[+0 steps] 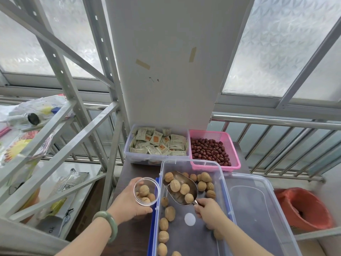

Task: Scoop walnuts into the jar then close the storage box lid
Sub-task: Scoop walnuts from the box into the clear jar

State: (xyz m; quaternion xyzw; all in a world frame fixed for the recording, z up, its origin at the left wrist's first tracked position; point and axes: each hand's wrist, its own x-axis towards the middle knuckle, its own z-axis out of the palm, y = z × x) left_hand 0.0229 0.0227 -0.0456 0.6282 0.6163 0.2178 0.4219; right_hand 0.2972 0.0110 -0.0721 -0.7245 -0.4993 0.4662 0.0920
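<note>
**Loaded scoop beside jar: handling notes**

Your right hand (209,211) has its fingers curled tight round the metal scoop (182,189) handle; keep the grip there, bowl level, since the walnuts (180,187) in it look hard, light and apt to roll; your left hand (129,202) wraps the clear jar (146,191), rigid, probably slick; the storage box (226,191) lies open, its lid (258,209) alongside.
</note>
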